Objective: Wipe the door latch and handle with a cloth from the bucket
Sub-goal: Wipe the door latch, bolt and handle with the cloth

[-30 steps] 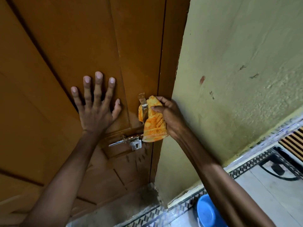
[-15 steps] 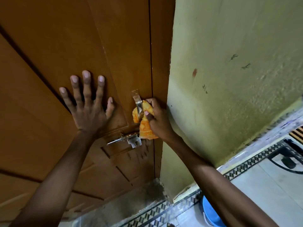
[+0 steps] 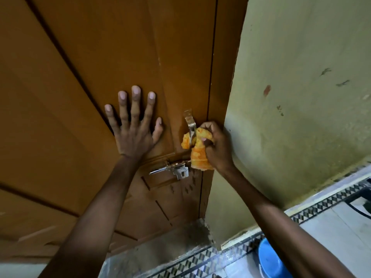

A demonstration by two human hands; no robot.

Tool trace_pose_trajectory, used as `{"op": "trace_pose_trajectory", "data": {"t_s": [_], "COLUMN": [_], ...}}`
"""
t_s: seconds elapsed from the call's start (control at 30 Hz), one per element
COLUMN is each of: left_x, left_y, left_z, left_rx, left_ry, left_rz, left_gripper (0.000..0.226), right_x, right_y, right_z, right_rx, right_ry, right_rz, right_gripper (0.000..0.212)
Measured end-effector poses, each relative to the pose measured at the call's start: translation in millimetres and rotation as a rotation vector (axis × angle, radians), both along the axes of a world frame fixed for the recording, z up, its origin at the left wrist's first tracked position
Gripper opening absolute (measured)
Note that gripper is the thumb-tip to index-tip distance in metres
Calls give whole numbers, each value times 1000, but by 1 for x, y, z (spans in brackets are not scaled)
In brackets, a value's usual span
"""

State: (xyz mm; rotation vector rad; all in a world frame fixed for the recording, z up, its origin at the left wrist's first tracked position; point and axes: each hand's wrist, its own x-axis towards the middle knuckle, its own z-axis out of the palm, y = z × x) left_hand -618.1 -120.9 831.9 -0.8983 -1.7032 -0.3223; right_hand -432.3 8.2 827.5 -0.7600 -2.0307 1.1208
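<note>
A metal door handle (image 3: 189, 118) stands upright near the right edge of the brown wooden door (image 3: 100, 57). My right hand (image 3: 215, 145) grips a bunched orange cloth (image 3: 198, 153) wrapped around the handle's lower part. Below it a metal sliding latch (image 3: 172, 167) with a hasp sticks out to the left; the cloth's lower end hangs over its right end. My left hand (image 3: 134, 125) lies flat on the door with fingers spread, left of the handle.
A pale green wall (image 3: 301, 97) juts out right of the door frame. A blue bucket (image 3: 269, 259) stands on the tiled floor at the bottom right, partly behind my right forearm. A patterned tile border (image 3: 321, 205) runs along the wall's foot.
My right hand has closed tighter and bunched the cloth around the handle's lower part. The left hand stays pressed on the door. The camera has shifted a little.
</note>
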Motion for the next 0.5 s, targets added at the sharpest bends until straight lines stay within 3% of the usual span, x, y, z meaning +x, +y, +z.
{"op": "trace_pose_trajectory", "data": {"t_s": [0.1, 0.13, 0.2, 0.37, 0.5], "left_x": [0, 0, 0, -1, -2], "left_y": [0, 0, 0, 1, 0], "left_z": [0, 0, 0, -1, 0], "left_rx": [9, 5, 4, -2, -6], "left_ry": [9, 8, -1, -5, -3], "left_rz": [7, 7, 1, 2, 2], "left_gripper": [81, 81, 81, 83, 82], "right_x": [-11, -14, -12, 10, 9], "right_y": [12, 13, 7, -2, -7], "right_z": [26, 28, 20, -10, 7], "right_rx": [-502, -547, -379, 305, 626], "right_ry": [244, 268, 139, -255, -448], "right_rz": [-69, -81, -88, 1, -65], "right_gripper": [33, 33, 33, 43, 32]}}
